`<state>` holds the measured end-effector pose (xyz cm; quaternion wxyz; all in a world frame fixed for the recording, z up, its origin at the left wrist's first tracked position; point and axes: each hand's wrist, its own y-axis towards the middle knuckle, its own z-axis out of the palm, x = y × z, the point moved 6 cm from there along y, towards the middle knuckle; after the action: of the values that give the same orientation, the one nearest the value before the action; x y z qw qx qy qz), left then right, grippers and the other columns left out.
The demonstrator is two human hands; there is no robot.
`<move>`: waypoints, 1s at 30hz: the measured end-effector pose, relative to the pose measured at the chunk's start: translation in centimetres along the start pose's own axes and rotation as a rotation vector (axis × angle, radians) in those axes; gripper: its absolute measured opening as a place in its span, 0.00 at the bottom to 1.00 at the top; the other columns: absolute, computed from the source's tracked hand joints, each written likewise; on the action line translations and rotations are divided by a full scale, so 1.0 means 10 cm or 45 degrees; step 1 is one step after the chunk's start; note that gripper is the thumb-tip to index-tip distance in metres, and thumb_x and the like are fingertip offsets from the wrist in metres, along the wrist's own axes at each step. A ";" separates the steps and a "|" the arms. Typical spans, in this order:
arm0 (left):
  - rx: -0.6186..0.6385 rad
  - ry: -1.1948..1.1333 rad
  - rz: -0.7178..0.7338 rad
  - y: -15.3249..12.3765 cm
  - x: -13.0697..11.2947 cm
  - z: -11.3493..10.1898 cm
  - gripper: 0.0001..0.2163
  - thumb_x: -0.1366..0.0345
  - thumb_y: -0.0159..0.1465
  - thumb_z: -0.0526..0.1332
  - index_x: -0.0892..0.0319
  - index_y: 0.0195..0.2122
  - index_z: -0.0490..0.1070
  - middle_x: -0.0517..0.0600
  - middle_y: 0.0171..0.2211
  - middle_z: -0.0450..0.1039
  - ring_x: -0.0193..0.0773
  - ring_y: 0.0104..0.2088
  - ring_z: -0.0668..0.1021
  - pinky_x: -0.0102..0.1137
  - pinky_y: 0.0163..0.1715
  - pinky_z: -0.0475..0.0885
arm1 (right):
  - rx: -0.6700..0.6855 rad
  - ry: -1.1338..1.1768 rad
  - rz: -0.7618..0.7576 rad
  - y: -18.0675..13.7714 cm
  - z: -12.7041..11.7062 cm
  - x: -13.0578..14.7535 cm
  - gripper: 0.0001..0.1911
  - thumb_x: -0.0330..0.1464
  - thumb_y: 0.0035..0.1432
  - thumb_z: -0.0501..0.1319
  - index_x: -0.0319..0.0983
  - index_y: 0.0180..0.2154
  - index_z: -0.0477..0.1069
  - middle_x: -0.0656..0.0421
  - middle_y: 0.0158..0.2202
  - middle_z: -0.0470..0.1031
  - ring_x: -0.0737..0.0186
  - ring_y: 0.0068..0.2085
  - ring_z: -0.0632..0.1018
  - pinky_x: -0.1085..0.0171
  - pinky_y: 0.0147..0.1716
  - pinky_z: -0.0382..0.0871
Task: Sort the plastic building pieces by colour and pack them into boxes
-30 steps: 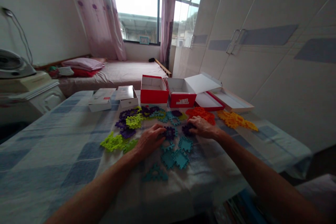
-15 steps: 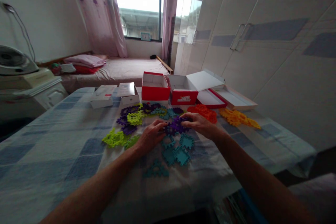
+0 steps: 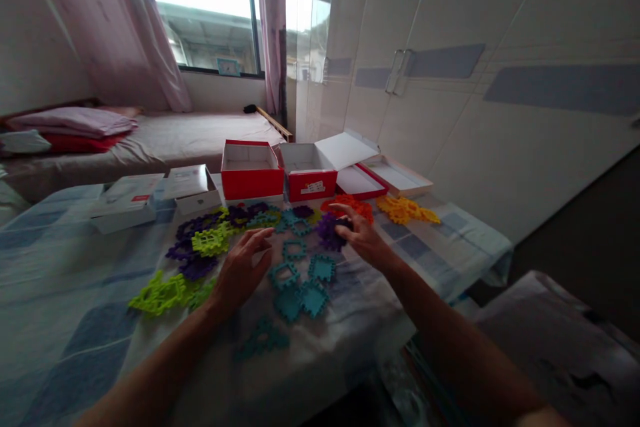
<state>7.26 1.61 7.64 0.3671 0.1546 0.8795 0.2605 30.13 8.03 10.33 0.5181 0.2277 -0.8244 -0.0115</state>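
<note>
My right hand [image 3: 359,235] pinches joined purple puzzle pieces [image 3: 329,229] just above the table, near the orange-red pile [image 3: 350,206]. My left hand [image 3: 242,267] hovers open with fingers spread, beside the teal pieces [image 3: 299,280] lying flat in front of me. More purple pieces [image 3: 194,247] and lime green pieces [image 3: 160,292] lie to the left. A yellow-orange pile [image 3: 407,211] sits at the right.
Two open red boxes [image 3: 251,172] [image 3: 310,177] and flat lids [image 3: 385,177] stand behind the pieces. Two white boxes [image 3: 133,199] sit at back left on the checked tablecloth [image 3: 70,320]. A bed [image 3: 150,140] and wardrobe doors [image 3: 450,80] lie beyond. The table edge drops off at right.
The view swung rightwards. My left hand let go of the purple pieces and opened. My right hand kept them and shifted toward the orange-red pile.
</note>
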 end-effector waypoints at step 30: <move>-0.010 0.560 -0.219 0.12 0.77 -0.50 0.13 0.61 0.60 0.51 0.60 0.38 0.71 0.53 0.44 0.70 0.42 0.40 0.76 0.38 0.45 0.70 | -0.123 -0.857 -0.244 0.04 0.10 0.15 0.15 0.33 0.57 0.55 0.40 0.47 0.68 0.54 0.47 0.69 0.58 0.49 0.68 0.59 0.50 0.59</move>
<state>-1.52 4.39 6.97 0.1880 0.0172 0.9472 0.2593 28.51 7.60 11.28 0.2242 0.2625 -0.9224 -0.1734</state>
